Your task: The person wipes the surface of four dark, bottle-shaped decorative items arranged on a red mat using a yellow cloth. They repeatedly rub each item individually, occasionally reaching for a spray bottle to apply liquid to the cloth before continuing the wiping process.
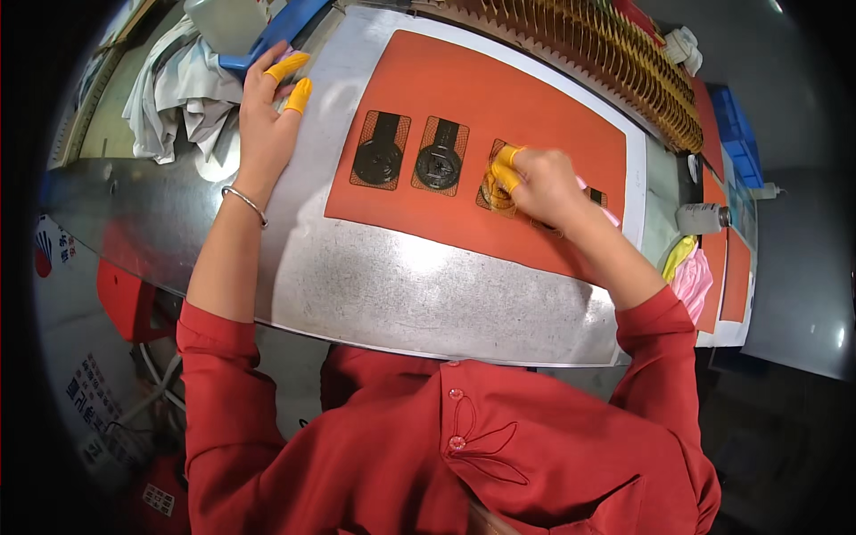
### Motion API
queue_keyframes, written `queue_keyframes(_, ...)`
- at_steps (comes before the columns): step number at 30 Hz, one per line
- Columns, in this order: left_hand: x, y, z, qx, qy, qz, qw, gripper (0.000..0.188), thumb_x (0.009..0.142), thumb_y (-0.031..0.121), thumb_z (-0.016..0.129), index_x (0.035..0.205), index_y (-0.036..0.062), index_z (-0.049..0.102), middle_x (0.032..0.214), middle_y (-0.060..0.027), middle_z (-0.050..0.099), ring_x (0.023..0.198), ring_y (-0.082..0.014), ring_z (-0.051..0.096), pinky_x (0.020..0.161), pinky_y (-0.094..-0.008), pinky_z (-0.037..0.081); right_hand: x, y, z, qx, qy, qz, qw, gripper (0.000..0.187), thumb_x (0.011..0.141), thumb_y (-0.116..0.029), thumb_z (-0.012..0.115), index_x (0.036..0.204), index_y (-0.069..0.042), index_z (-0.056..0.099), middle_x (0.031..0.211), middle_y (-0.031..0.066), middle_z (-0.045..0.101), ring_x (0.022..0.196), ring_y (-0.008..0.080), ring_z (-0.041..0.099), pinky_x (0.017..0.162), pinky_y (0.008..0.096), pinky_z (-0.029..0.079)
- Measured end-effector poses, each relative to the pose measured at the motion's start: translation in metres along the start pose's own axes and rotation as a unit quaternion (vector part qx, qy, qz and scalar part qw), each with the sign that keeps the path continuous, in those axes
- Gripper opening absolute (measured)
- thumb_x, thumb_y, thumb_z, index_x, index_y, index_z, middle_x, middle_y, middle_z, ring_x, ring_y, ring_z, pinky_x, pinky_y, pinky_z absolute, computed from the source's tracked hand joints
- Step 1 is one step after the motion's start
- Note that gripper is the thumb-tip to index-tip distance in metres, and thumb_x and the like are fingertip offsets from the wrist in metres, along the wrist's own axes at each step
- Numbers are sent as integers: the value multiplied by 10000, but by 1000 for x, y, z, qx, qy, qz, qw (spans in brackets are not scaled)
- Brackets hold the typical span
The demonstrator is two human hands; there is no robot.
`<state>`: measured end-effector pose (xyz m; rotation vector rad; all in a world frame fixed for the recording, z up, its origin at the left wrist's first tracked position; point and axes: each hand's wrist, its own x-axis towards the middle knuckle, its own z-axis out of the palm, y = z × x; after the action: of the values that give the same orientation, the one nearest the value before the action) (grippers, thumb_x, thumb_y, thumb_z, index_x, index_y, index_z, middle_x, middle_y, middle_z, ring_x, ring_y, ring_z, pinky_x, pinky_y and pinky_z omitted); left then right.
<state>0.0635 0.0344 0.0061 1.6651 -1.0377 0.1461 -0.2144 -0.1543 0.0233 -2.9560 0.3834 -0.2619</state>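
Note:
On an orange-red mat (446, 67) lie several small rectangular gold mesh pieces with black keyhole-shaped designs. Two of them, the leftmost mesh piece (379, 160) and its neighbour (440, 165), show in full. My right hand (548, 183), with yellow finger covers, is closed in a pinch over a third mesh piece (496, 192); what lies between its fingertips is hidden. Pink bits show beside that hand, too covered to name. My left hand (270, 120), also in yellow finger covers, is beside a blue tray (276, 36), its thumb and forefinger apart.
A metal tabletop (401, 294) carries the mat. Along the back runs a rack of gold-brown toothed strips (588, 53). Grey-white cloths (183, 89) hang at the left. To the right are a grey bottle (702, 218), a pink cloth (693, 285) and a blue bin (736, 134).

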Motion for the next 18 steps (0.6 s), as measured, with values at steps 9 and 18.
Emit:
queue_keyframes(9, 0, -5, 0, -17, -7, 4, 1000, 277, 811, 6, 559, 1086, 12, 590, 1289, -107, 441, 1112, -202, 494, 876, -261, 451, 27, 21, -14, 46, -49, 73, 995, 154, 774, -167, 578, 873, -72, 648, 701, 163, 629, 647, 345, 603, 605, 433, 477)
queue_keyframes(18, -1, -5, 0, -3, -6, 24, 1000, 274, 810, 6, 561, 1082, 6, 588, 1286, -109, 445, 1096, -198, 501, 857, -265, 460, 19, 9, -16, 70, -58, 51, 995, 129, 790, -164, 582, 830, -52, 632, 661, 150, 608, 617, 319, 597, 579, 403, 466)
